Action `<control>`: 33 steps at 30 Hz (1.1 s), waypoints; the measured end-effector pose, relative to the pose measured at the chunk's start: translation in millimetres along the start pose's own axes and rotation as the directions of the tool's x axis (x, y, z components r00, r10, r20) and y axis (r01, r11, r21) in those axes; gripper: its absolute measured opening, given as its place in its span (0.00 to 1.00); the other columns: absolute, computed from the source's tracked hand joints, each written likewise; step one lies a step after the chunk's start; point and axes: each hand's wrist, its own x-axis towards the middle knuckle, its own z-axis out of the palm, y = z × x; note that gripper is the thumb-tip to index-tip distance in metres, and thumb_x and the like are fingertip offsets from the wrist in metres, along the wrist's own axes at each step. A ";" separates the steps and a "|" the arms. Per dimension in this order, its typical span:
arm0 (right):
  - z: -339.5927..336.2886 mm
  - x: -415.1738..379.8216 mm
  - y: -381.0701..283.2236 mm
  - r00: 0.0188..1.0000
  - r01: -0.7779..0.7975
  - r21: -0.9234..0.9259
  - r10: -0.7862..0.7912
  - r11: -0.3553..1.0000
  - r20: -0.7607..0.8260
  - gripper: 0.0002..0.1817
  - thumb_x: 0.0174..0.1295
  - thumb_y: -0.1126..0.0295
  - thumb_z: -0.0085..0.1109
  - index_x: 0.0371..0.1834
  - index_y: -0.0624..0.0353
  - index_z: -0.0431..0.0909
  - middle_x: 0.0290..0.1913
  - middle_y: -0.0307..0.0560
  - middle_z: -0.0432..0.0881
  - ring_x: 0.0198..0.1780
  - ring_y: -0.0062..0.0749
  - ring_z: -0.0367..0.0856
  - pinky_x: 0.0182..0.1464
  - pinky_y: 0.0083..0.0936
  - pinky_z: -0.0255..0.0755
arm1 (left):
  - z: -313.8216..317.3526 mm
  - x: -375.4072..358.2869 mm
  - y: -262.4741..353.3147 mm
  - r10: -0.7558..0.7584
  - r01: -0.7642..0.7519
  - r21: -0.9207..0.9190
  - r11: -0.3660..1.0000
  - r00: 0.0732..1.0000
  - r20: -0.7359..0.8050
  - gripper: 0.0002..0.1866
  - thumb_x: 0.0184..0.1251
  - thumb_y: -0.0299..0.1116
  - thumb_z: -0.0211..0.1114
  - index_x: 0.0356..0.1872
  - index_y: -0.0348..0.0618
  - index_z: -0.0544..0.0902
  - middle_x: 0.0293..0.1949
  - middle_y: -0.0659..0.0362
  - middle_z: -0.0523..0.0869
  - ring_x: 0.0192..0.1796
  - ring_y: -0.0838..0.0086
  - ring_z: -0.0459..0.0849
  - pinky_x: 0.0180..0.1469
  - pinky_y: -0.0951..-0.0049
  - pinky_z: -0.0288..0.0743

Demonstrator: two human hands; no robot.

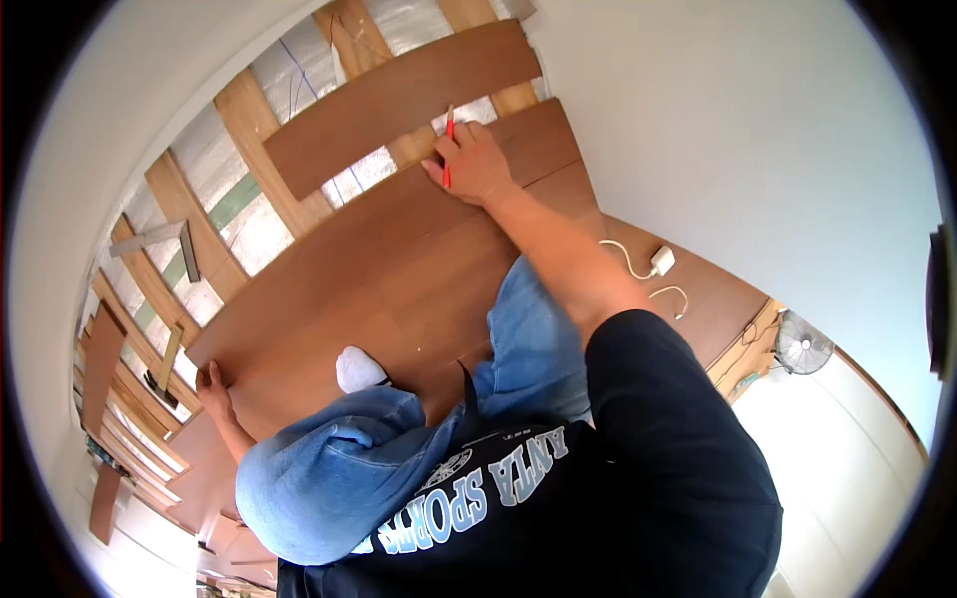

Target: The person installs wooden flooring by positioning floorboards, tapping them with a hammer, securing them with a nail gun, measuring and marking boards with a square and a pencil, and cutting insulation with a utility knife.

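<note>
My right hand [473, 167] is closed around a red pencil [450, 130], whose tip points away from me. It rests on the brown floorboard [329, 259] at the front of the laid boards. At the other end of that long board, my left hand [213, 391] grips its edge with the fingers. A shorter loose brown board [399, 95] lies ahead, across the wooden joists [249, 120], with a gap between it and the laid boards.
Silvery sheeting [261, 239] and blue wires show between the joists. An L-shaped metal square [159, 239] lies at the left. A white charger [662, 261] with its cable sits on the boards at the right, and a fan [802, 344] stands beyond. A wall [738, 130] borders the right.
</note>
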 end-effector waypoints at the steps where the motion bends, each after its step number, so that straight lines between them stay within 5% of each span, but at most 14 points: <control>1: 4.2 -1.1 3.4 1.000 -0.001 -0.014 0.001 1.000 -0.020 0.18 0.64 0.50 0.69 0.43 0.53 0.82 0.46 0.52 0.81 0.53 0.49 0.77 0.59 0.42 0.75 | 2.3 1.5 -1.4 0.002 -0.002 0.034 0.999 1.000 -0.004 0.30 0.78 0.49 0.69 0.63 0.28 0.82 0.58 0.48 0.88 0.61 0.63 0.84 0.67 0.64 0.76; 4: 4.5 0.3 2.3 0.999 -0.045 0.025 0.044 0.999 0.022 0.18 0.64 0.51 0.70 0.43 0.52 0.82 0.47 0.52 0.81 0.54 0.50 0.77 0.59 0.44 0.75 | -5.1 4.8 3.2 -0.080 0.076 0.049 0.996 0.992 0.100 0.40 0.75 0.52 0.70 0.71 0.21 0.73 0.67 0.38 0.82 0.70 0.53 0.80 0.74 0.60 0.71; 7: 10.8 -3.6 4.1 0.995 0.011 0.036 -0.008 0.999 -0.101 0.17 0.62 0.53 0.72 0.44 0.52 0.83 0.47 0.53 0.80 0.54 0.51 0.77 0.59 0.45 0.75 | 0.3 22.4 -17.4 -0.033 0.023 0.075 0.997 0.989 0.143 0.37 0.76 0.49 0.69 0.68 0.20 0.75 0.66 0.39 0.83 0.68 0.54 0.82 0.71 0.59 0.74; 8: 9.3 -0.9 3.0 0.994 0.051 0.056 -0.045 0.997 -0.103 0.17 0.62 0.53 0.72 0.44 0.52 0.83 0.47 0.53 0.80 0.54 0.51 0.77 0.59 0.45 0.75 | 12.3 11.8 8.8 0.105 -0.105 0.117 0.988 0.994 0.007 0.30 0.75 0.43 0.68 0.65 0.23 0.78 0.61 0.40 0.87 0.63 0.53 0.85 0.66 0.57 0.79; 9: 7.6 -0.9 1.4 0.998 -0.001 0.050 0.004 0.999 -0.063 0.17 0.62 0.53 0.72 0.44 0.53 0.83 0.47 0.53 0.80 0.54 0.52 0.77 0.60 0.46 0.75 | 13.0 5.0 34.5 0.411 -0.424 0.339 0.840 0.905 0.111 0.24 0.73 0.37 0.67 0.62 0.28 0.80 0.60 0.40 0.86 0.62 0.52 0.85 0.67 0.56 0.78; 10: 6.1 -1.4 -2.0 0.999 -0.046 0.046 0.047 0.998 -0.018 0.17 0.62 0.54 0.73 0.45 0.53 0.83 0.47 0.54 0.80 0.54 0.53 0.77 0.60 0.46 0.75 | 34.1 -6.3 46.3 0.557 -0.496 0.433 0.753 0.831 -0.017 0.24 0.71 0.32 0.67 0.64 0.32 0.79 0.62 0.38 0.83 0.64 0.47 0.82 0.70 0.52 0.75; 11: 5.3 -0.4 -5.1 0.999 -0.019 0.047 0.021 0.999 -0.043 0.18 0.62 0.55 0.72 0.46 0.54 0.82 0.47 0.54 0.80 0.54 0.54 0.77 0.60 0.47 0.75 | 49.3 -17.7 92.0 0.481 -0.412 0.535 0.738 0.877 0.013 0.27 0.71 0.32 0.67 0.69 0.32 0.75 0.67 0.36 0.78 0.70 0.46 0.77 0.74 0.50 0.70; 14: 16.2 -2.1 -5.1 0.999 0.013 0.018 -0.012 1.000 -0.050 0.18 0.64 0.57 0.70 0.51 0.53 0.81 0.49 0.53 0.80 0.54 0.54 0.76 0.61 0.47 0.73 | 78.3 -52.9 238.6 0.589 -0.600 0.303 0.741 0.797 0.137 0.33 0.65 0.31 0.72 0.72 0.37 0.74 0.69 0.38 0.76 0.72 0.42 0.74 0.76 0.48 0.67; 16: 17.8 -2.4 -5.4 0.998 0.045 0.016 -0.044 0.999 -0.050 0.19 0.64 0.58 0.70 0.52 0.54 0.80 0.49 0.53 0.80 0.54 0.54 0.76 0.61 0.46 0.73 | 108.0 -48.3 288.5 0.705 -0.751 0.225 0.620 0.660 0.259 0.32 0.63 0.31 0.73 0.70 0.40 0.77 0.72 0.42 0.73 0.75 0.45 0.69 0.76 0.50 0.66; 18: 19.1 -1.2 -8.2 0.996 0.072 0.008 -0.071 0.997 -0.053 0.19 0.63 0.59 0.70 0.53 0.54 0.79 0.50 0.53 0.80 0.54 0.54 0.76 0.61 0.46 0.73 | 134.4 -35.4 344.1 0.852 -0.915 0.125 0.383 0.402 0.335 0.36 0.64 0.38 0.74 0.73 0.43 0.75 0.74 0.42 0.70 0.77 0.45 0.67 0.78 0.43 0.60; 21: 15.9 -1.0 -12.8 0.998 0.046 0.007 -0.045 0.999 -0.049 0.20 0.63 0.61 0.70 0.54 0.55 0.79 0.52 0.53 0.80 0.56 0.54 0.75 0.62 0.47 0.73 | 173.5 -21.9 421.3 0.873 -0.968 0.201 0.151 0.226 0.432 0.45 0.65 0.54 0.73 0.79 0.46 0.67 0.76 0.38 0.66 0.80 0.41 0.63 0.81 0.41 0.53; 28: 23.3 -1.9 -6.6 0.998 0.043 0.019 -0.042 0.999 -0.036 0.18 0.63 0.62 0.69 0.53 0.56 0.78 0.52 0.53 0.80 0.55 0.55 0.75 0.62 0.48 0.72 | 193.5 17.5 466.1 0.716 -0.947 0.295 0.127 0.293 0.633 0.54 0.66 0.69 0.65 0.86 0.53 0.56 0.82 0.36 0.58 0.82 0.39 0.58 0.83 0.38 0.48; 30: 20.0 -1.6 -10.2 0.996 0.064 0.050 -0.060 0.997 -0.064 0.18 0.63 0.63 0.69 0.53 0.56 0.77 0.52 0.53 0.80 0.55 0.55 0.76 0.62 0.48 0.72 | 188.8 42.0 456.7 0.747 -0.911 0.377 0.166 0.366 0.555 0.52 0.66 0.68 0.66 0.85 0.57 0.58 0.81 0.37 0.59 0.82 0.41 0.59 0.83 0.39 0.48; 33: 20.0 -1.0 -10.4 0.996 0.065 0.052 -0.062 0.997 -0.057 0.18 0.63 0.64 0.69 0.53 0.55 0.77 0.53 0.52 0.80 0.56 0.55 0.76 0.63 0.47 0.72 | 187.0 95.9 453.2 0.868 -0.867 0.496 0.040 0.276 0.412 0.48 0.68 0.68 0.64 0.84 0.60 0.62 0.78 0.44 0.67 0.81 0.50 0.64 0.82 0.41 0.51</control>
